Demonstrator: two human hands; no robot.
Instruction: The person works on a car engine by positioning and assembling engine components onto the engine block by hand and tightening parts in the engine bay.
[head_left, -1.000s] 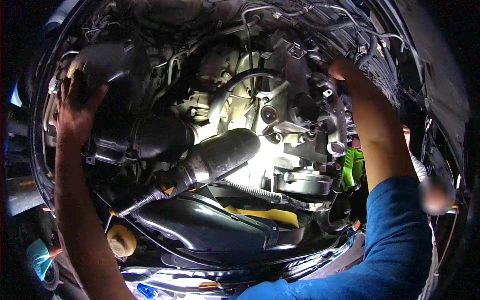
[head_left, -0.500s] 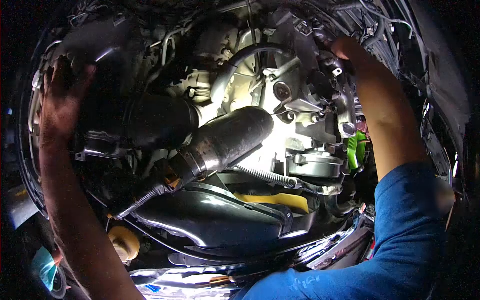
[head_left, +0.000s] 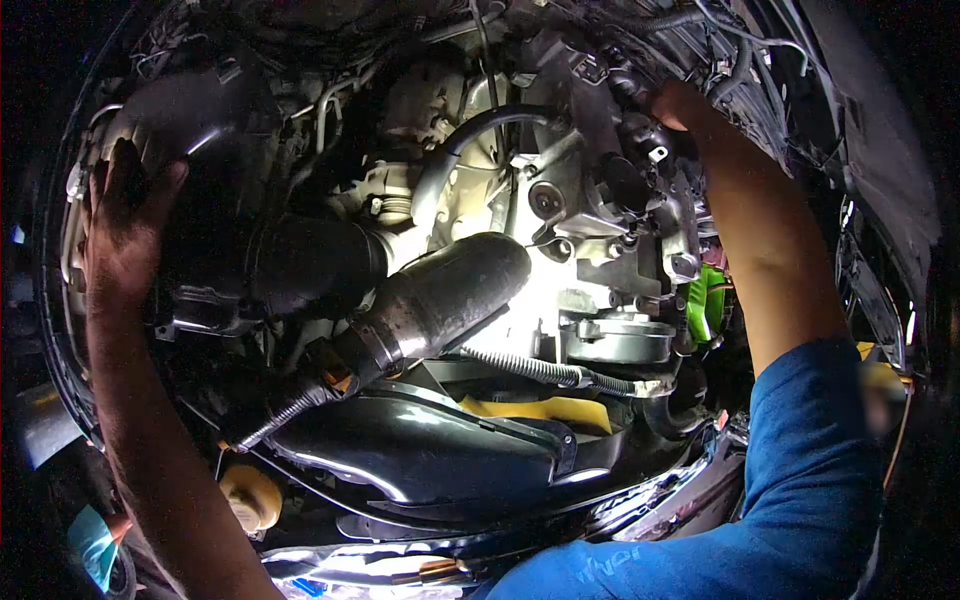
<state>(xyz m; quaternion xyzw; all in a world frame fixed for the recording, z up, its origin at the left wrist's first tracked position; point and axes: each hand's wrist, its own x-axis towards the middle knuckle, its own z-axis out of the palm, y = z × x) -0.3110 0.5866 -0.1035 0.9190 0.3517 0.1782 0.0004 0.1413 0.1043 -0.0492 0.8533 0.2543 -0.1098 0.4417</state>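
My left hand (head_left: 124, 235) rests at the left edge of the engine bay, beside a black plastic housing (head_left: 190, 130). Its thumb and fingers are apart, and I see nothing in them. My right hand (head_left: 680, 106) reaches in at the back right of the engine (head_left: 545, 200), close to a dark connector or hose fitting (head_left: 630, 85). Its fingers are hidden behind parts, so I cannot make out what they touch. Between my arms lies a thick black intake hose (head_left: 450, 285), brightly lit at its far end.
A corrugated conduit (head_left: 540, 368) crosses in front of the engine, above a black duct (head_left: 420, 435) with a yellow strip (head_left: 545, 410). A yellowish cap (head_left: 250, 498) sits low left. Something bright green (head_left: 705, 303) shows near my right forearm. Wiring (head_left: 745, 80) crowds the back right.
The view has shifted slightly, so the engine parts sit a little further left and lower. Both hands stay in about the same places.
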